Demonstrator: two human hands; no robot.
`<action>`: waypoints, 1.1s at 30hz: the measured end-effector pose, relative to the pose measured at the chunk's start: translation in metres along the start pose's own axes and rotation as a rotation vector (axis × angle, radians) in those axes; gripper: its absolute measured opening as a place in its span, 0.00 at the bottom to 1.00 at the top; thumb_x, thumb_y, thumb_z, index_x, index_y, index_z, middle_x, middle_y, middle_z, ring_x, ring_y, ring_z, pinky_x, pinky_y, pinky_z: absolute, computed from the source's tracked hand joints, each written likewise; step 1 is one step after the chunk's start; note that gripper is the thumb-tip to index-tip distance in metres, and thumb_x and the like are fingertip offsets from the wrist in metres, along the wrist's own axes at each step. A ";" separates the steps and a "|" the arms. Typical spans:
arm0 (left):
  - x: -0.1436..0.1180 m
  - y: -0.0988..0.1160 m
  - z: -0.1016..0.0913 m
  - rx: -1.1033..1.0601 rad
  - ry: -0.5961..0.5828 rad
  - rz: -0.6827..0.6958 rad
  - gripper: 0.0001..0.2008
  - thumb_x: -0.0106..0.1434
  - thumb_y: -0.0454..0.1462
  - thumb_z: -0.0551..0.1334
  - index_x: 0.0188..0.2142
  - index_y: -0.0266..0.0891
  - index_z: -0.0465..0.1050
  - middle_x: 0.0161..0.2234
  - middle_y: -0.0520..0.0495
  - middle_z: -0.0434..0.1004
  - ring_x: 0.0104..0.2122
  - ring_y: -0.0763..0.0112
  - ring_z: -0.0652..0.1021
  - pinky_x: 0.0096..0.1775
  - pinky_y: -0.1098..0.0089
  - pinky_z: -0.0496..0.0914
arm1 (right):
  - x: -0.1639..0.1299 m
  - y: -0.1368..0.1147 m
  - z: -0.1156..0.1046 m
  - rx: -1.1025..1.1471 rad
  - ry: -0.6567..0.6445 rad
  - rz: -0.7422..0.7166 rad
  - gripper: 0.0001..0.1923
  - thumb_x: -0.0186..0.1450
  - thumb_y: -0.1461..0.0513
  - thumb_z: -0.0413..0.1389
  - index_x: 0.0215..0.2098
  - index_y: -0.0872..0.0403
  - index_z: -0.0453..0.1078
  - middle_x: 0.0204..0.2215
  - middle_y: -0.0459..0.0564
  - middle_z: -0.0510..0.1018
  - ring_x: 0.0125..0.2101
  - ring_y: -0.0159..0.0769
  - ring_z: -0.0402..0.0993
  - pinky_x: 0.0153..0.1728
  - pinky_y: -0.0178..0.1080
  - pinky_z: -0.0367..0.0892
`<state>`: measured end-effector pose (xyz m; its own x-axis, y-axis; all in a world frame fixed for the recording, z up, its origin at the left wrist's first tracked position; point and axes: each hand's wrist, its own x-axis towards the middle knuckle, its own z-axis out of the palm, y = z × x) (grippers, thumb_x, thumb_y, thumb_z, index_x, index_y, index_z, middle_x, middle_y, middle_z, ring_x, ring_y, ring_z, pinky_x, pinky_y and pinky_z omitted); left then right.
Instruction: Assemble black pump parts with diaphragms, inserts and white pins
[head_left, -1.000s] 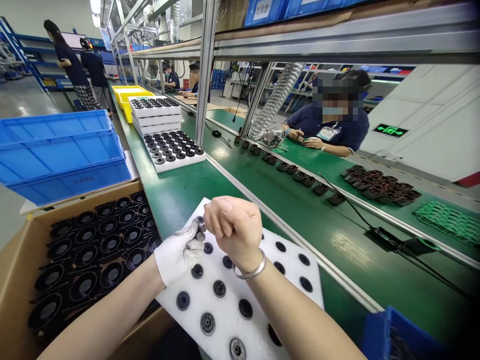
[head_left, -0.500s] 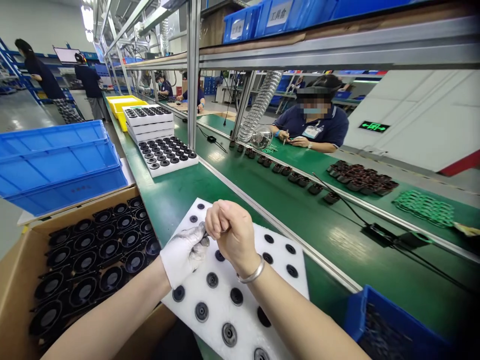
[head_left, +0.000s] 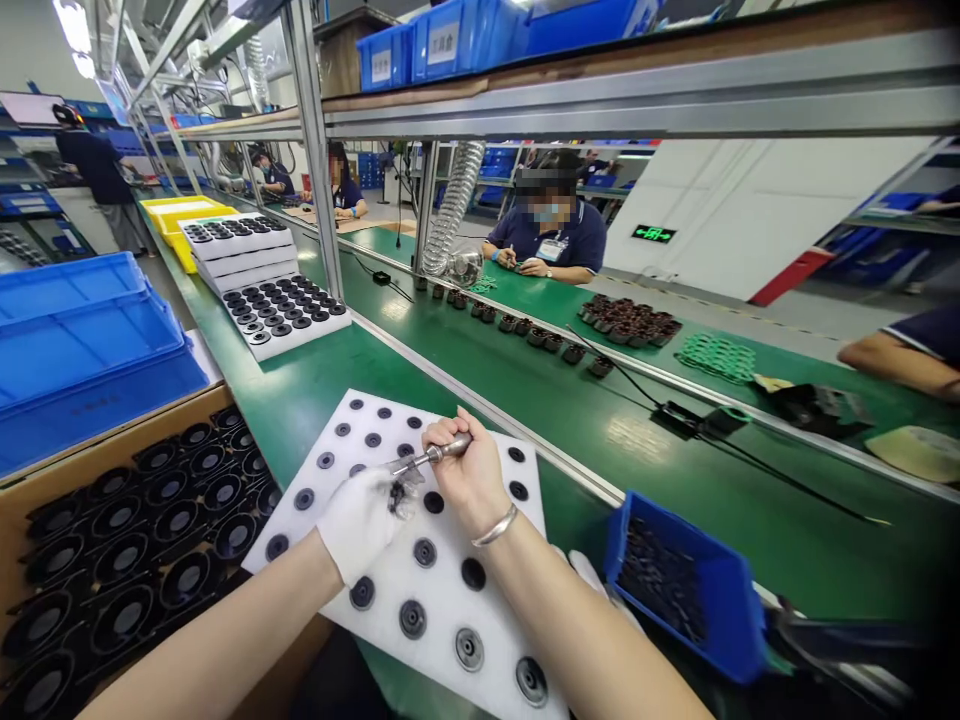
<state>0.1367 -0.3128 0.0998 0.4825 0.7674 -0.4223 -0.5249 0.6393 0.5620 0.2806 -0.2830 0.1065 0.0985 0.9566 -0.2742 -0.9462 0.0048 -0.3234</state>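
My left hand [head_left: 369, 515], in a white glove with dark smudges, is closed around a small dark part [head_left: 397, 495] whose shape is mostly hidden by the fingers. In my bare right hand [head_left: 471, 465], fingers are wrapped round a slim metal hand tool [head_left: 435, 453] with a rounded handle. Its thin end points left and reaches the gloved fingers. Both hands are over a white foam tray [head_left: 450, 625] that holds spaced round black discs [head_left: 412, 619] with centre holes.
At left, a cardboard box [head_left: 206, 405] holds rows of black ring-shaped parts, with blue bins [head_left: 90, 370] behind. Foam trays of discs [head_left: 259, 340] stand farther up the green bench. A blue bin [head_left: 739, 610] of small dark pieces is at right. Co-workers [head_left: 555, 220] sit opposite.
My view has turned right, so the bench shifts left. My right hand has turned, and the metal tool in it now shows. The blue bin at right has come further into view.
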 end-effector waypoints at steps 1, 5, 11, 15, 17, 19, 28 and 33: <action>-0.001 -0.002 -0.002 0.005 0.020 -0.009 0.13 0.65 0.23 0.52 0.34 0.34 0.73 0.31 0.45 0.72 0.27 0.76 0.73 0.28 0.78 0.69 | -0.002 -0.002 0.001 0.015 -0.006 0.001 0.23 0.64 0.62 0.57 0.21 0.52 0.45 0.17 0.38 0.53 0.16 0.24 0.51 0.17 0.29 0.59; -0.003 -0.008 -0.013 0.040 0.083 -0.010 0.09 0.64 0.23 0.57 0.39 0.30 0.74 0.35 0.42 0.74 0.23 0.82 0.70 0.21 0.83 0.62 | -0.007 -0.010 0.007 0.054 -0.024 0.004 0.21 0.61 0.65 0.53 0.20 0.52 0.43 0.15 0.37 0.49 0.15 0.25 0.45 0.13 0.29 0.52; -0.003 -0.010 -0.017 0.091 0.084 -0.025 0.08 0.71 0.34 0.58 0.36 0.31 0.71 0.28 0.49 0.69 0.17 0.86 0.62 0.16 0.84 0.55 | -0.016 -0.010 0.014 0.011 -0.048 -0.083 0.20 0.59 0.66 0.52 0.18 0.52 0.45 0.14 0.39 0.51 0.14 0.25 0.45 0.12 0.30 0.47; -0.010 -0.007 -0.006 0.054 0.119 -0.077 0.15 0.73 0.41 0.54 0.34 0.31 0.70 0.26 0.50 0.67 0.17 0.86 0.62 0.17 0.84 0.55 | -0.021 -0.010 0.019 0.004 -0.069 -0.106 0.20 0.58 0.66 0.53 0.17 0.53 0.45 0.14 0.39 0.53 0.14 0.25 0.46 0.12 0.30 0.46; -0.012 -0.007 -0.003 0.038 0.105 -0.101 0.19 0.73 0.44 0.52 0.33 0.31 0.69 0.26 0.51 0.66 0.17 0.86 0.61 0.17 0.83 0.55 | -0.023 -0.010 0.020 0.003 -0.074 -0.113 0.20 0.57 0.65 0.53 0.16 0.53 0.45 0.13 0.39 0.53 0.14 0.24 0.46 0.12 0.30 0.46; -0.011 -0.007 -0.005 0.026 0.095 -0.108 0.19 0.73 0.44 0.53 0.33 0.31 0.69 0.24 0.53 0.63 0.17 0.86 0.60 0.18 0.82 0.56 | -0.023 -0.010 0.020 0.001 -0.078 -0.116 0.20 0.57 0.65 0.53 0.16 0.53 0.46 0.13 0.39 0.53 0.13 0.24 0.46 0.12 0.30 0.45; -0.007 -0.006 -0.023 0.858 0.129 0.353 0.19 0.65 0.49 0.63 0.27 0.36 0.74 0.20 0.53 0.63 0.18 0.78 0.62 0.21 0.75 0.58 | -0.024 -0.012 0.021 0.027 -0.075 -0.114 0.20 0.61 0.67 0.50 0.13 0.53 0.51 0.13 0.40 0.54 0.13 0.26 0.47 0.12 0.31 0.45; -0.003 0.001 -0.036 1.427 -0.037 0.826 0.14 0.64 0.42 0.66 0.23 0.40 0.73 0.25 0.49 0.74 0.27 0.70 0.74 0.31 0.70 0.67 | -0.029 -0.009 0.021 0.001 -0.113 -0.066 0.19 0.59 0.67 0.51 0.13 0.53 0.51 0.12 0.40 0.54 0.12 0.25 0.46 0.11 0.30 0.44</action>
<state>0.1095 -0.3121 0.0761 0.4442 0.8410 0.3089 0.3862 -0.4908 0.7810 0.2795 -0.3043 0.1363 0.1255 0.9810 -0.1480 -0.9392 0.0694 -0.3364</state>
